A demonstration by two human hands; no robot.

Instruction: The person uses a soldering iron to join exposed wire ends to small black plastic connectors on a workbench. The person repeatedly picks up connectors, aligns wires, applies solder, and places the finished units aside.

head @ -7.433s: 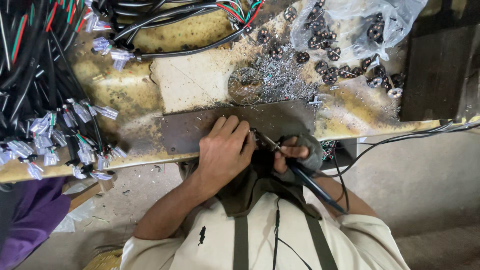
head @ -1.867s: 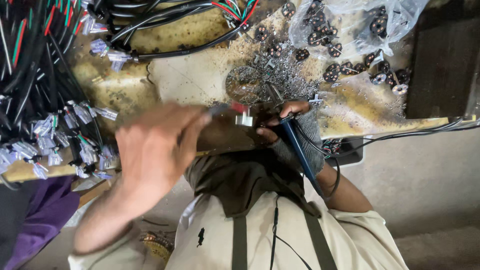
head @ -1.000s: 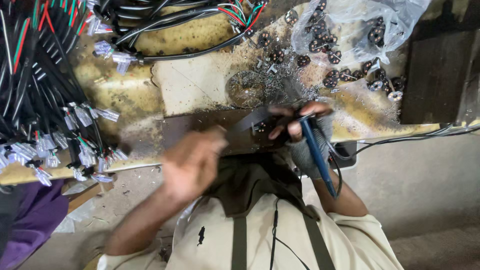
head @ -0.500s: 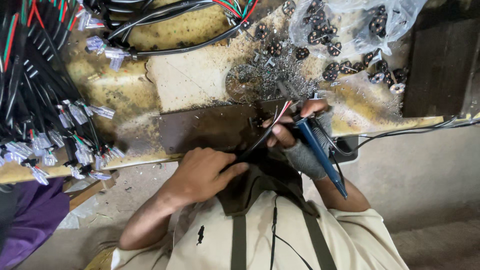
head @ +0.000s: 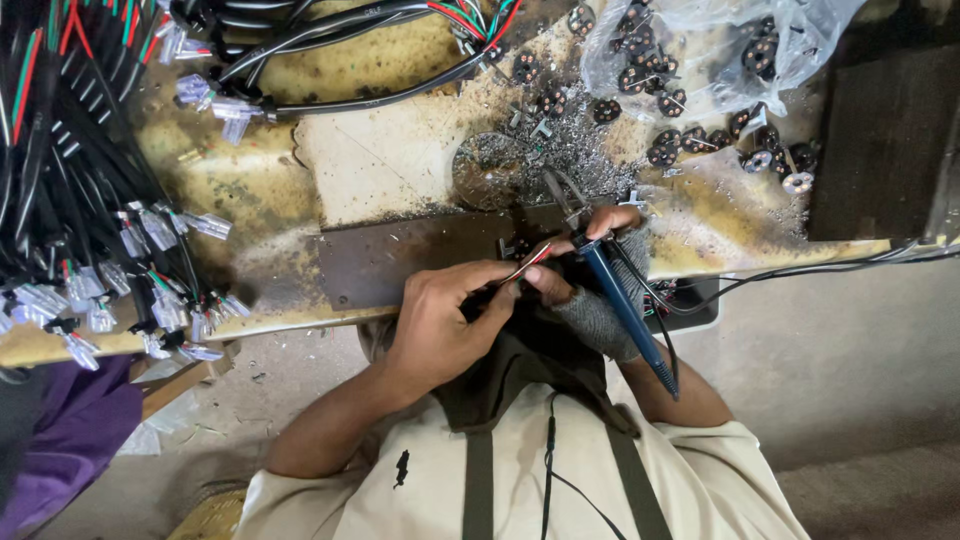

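My left hand (head: pixel 440 322) pinches a thin cable (head: pixel 528 262) with bared red and green wire ends, holding it over a dark metal plate (head: pixel 400 262) on the worn bench. My right hand (head: pixel 598 290), in a grey fingerless glove, grips a blue-handled soldering iron (head: pixel 628 310) like a pen. The iron's tip points up-left and meets the wire ends just above my fingers. Both hands sit close together at the bench's front edge, thumbs almost touching.
Bundles of black cables with clear plastic connectors (head: pixel 90 240) hang over the bench's left side. A clear plastic bag of small black round parts (head: pixel 700 60) lies at the top right, with metal scraps (head: pixel 560 160) beside it. A purple cloth (head: pixel 60 440) is at the lower left.
My left hand swung out to the left, blurred, then came back to the plate with a cable and brought its wire ends to the iron's tip. The right hand stayed put with the iron.
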